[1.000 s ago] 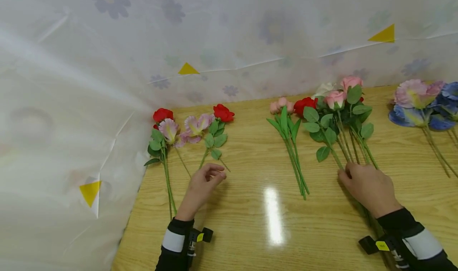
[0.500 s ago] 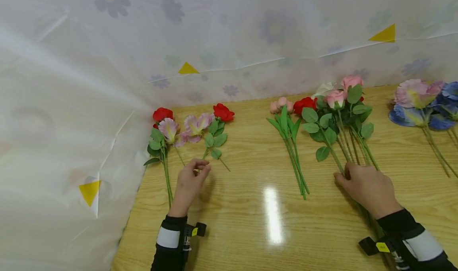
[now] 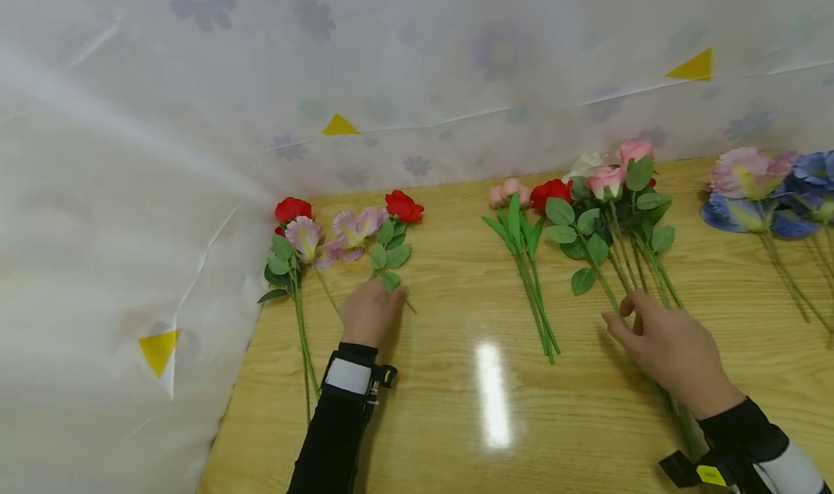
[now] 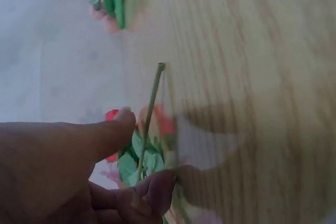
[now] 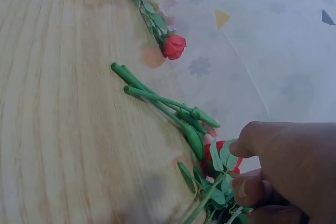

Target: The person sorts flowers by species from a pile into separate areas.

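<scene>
In the head view my left hand (image 3: 373,311) is over the lower stem of a red rose (image 3: 404,206) with green leaves. The left wrist view shows the thumb and curled fingers apart, with a thin green stem (image 4: 152,103) running between them. My right hand (image 3: 674,349) hovers over the stems of a bunch of pink roses (image 3: 604,181), a red rose (image 3: 550,194) and a white flower (image 3: 584,164). Its thumb and index finger are parted. Close by in the right wrist view are rose leaves (image 5: 216,195). Pale purple flowers (image 3: 358,226) lie beside the left rose.
Pink tulips (image 3: 510,191) with green stems lie between the hands on the wooden table (image 3: 443,421). Another red rose (image 3: 293,208) is at far left, and pink-and-blue flowers (image 3: 749,175) are at far right. A floral sheet (image 3: 417,59) with yellow triangles hangs behind and at left.
My left hand went left, then moved forward and right onto the red rose's stem. My right hand's thumb and index finger have parted above the bunch. The flowers stay in place.
</scene>
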`<state>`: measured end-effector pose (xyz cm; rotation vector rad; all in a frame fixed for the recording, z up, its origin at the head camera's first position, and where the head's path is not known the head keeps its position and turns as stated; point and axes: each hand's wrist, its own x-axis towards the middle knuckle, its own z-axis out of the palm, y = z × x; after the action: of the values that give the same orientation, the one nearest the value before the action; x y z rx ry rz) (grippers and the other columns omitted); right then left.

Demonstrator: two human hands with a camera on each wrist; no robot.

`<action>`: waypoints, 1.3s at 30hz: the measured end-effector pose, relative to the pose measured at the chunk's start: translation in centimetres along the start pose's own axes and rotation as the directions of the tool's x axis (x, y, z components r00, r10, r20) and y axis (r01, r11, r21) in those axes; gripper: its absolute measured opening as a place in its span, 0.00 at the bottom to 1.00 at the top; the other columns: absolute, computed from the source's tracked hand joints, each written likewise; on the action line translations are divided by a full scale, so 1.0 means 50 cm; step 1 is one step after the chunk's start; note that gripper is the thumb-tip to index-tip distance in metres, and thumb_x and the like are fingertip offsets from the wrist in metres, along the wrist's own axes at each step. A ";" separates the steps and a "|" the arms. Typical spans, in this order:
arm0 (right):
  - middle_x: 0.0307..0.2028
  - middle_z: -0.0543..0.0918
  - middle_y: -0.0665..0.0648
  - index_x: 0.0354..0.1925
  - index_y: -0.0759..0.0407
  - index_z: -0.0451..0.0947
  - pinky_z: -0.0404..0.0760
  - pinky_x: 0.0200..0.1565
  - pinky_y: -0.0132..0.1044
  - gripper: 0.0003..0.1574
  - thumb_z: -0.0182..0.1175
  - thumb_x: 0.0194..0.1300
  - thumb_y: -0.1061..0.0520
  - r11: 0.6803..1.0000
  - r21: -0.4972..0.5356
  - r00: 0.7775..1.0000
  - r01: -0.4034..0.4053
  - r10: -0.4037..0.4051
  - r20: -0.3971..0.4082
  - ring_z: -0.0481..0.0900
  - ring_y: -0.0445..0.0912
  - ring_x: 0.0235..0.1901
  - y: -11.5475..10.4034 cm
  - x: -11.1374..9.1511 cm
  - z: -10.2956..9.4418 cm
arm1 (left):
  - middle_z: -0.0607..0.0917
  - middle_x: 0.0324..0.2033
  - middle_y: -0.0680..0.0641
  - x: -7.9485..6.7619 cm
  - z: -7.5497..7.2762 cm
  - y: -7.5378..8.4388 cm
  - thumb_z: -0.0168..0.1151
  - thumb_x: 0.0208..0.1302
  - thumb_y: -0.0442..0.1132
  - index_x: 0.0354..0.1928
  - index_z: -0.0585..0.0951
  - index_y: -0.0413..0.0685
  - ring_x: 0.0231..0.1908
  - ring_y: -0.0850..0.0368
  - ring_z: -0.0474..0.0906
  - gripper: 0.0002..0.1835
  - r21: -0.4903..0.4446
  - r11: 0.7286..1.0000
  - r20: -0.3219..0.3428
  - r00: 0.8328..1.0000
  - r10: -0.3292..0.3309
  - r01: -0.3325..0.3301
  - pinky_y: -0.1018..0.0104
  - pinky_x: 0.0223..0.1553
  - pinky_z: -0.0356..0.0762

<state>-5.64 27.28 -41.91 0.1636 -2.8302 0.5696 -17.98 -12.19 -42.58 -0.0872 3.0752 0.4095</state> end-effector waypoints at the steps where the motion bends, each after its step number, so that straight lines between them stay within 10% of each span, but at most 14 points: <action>1: 0.14 0.64 0.45 0.39 0.58 0.73 0.48 0.17 0.32 0.13 0.61 0.70 0.50 1.000 0.010 1.000 -0.010 0.010 0.023 0.51 0.36 0.10 -0.002 -0.001 -0.001 | 0.72 0.11 0.50 0.004 0.002 0.002 0.61 0.65 0.62 0.10 0.72 0.49 0.14 0.53 0.74 0.32 0.029 1.000 -0.002 1.000 -0.013 0.013 0.61 0.13 0.64; 7: 0.15 0.64 0.46 0.40 0.58 0.73 0.49 0.19 0.32 0.12 0.57 0.73 0.49 0.999 0.024 0.996 -0.038 0.036 0.080 0.53 0.37 0.12 -0.005 -0.007 0.001 | 0.78 0.14 0.45 0.015 0.005 -0.006 0.63 0.68 0.45 0.15 0.76 0.45 0.17 0.48 0.79 0.22 0.066 0.997 -0.021 0.999 0.045 -0.044 0.57 0.14 0.70; 12: 0.15 0.63 0.45 0.40 0.57 0.73 0.48 0.20 0.32 0.10 0.58 0.72 0.52 0.999 0.033 0.998 -0.015 0.013 0.060 0.52 0.35 0.12 -0.002 -0.010 0.003 | 0.74 0.17 0.50 0.012 0.002 -0.041 0.59 0.71 0.41 0.19 0.73 0.48 0.16 0.57 0.68 0.19 -0.153 0.988 0.025 0.999 0.040 -0.035 0.66 0.17 0.60; 17: 0.13 0.62 0.44 0.38 0.56 0.74 0.48 0.19 0.31 0.09 0.60 0.71 0.53 0.999 0.045 0.999 -0.003 0.001 0.042 0.50 0.35 0.12 0.003 -0.008 0.003 | 0.85 0.32 0.47 0.000 -0.019 -0.060 0.56 0.74 0.44 0.39 0.81 0.47 0.24 0.57 0.75 0.10 -0.354 0.935 -0.015 1.000 -0.020 0.013 0.66 0.25 0.68; 25: 0.13 0.62 0.44 0.36 0.57 0.75 0.50 0.18 0.30 0.09 0.60 0.71 0.53 0.997 0.074 0.999 -0.002 -0.002 0.041 0.51 0.34 0.11 0.002 -0.004 0.003 | 0.87 0.30 0.47 -0.016 -0.051 -0.042 0.62 0.71 0.45 0.38 0.83 0.46 0.28 0.53 0.81 0.10 -0.441 0.889 -0.176 0.983 0.046 -0.120 0.63 0.28 0.74; 30: 0.14 0.65 0.44 0.39 0.57 0.77 0.54 0.19 0.31 0.08 0.59 0.73 0.53 0.976 0.216 0.995 -0.018 -0.003 0.100 0.55 0.34 0.13 -0.016 0.004 0.003 | 0.88 0.29 0.49 -0.044 -0.033 0.012 0.63 0.69 0.44 0.38 0.83 0.48 0.28 0.51 0.83 0.07 -0.581 0.786 -0.104 0.977 0.188 -0.213 0.65 0.27 0.76; 33: 0.16 0.66 0.42 0.40 0.56 0.79 0.58 0.20 0.31 0.05 0.58 0.73 0.56 0.933 0.359 0.988 0.008 -0.063 0.143 0.57 0.33 0.14 -0.052 0.013 0.007 | 0.88 0.30 0.50 -0.075 -0.006 0.072 0.64 0.69 0.45 0.37 0.83 0.50 0.27 0.54 0.82 0.07 -0.679 0.687 -0.005 0.937 0.349 -0.259 0.68 0.27 0.77; 39: 0.18 0.70 0.41 0.42 0.54 0.79 0.66 0.19 0.30 0.04 0.56 0.74 0.59 0.773 0.633 0.938 0.040 -0.247 0.242 0.63 0.32 0.16 -0.132 0.021 0.020 | 0.85 0.31 0.54 -0.126 0.013 0.196 0.64 0.67 0.49 0.38 0.84 0.54 0.27 0.66 0.76 0.08 -0.766 0.578 0.107 0.831 0.546 -0.281 0.74 0.27 0.73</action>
<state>-5.81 20.77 -40.12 0.6412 -2.7500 1.5529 -12.29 -2.27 -40.36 0.6504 2.3546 1.4842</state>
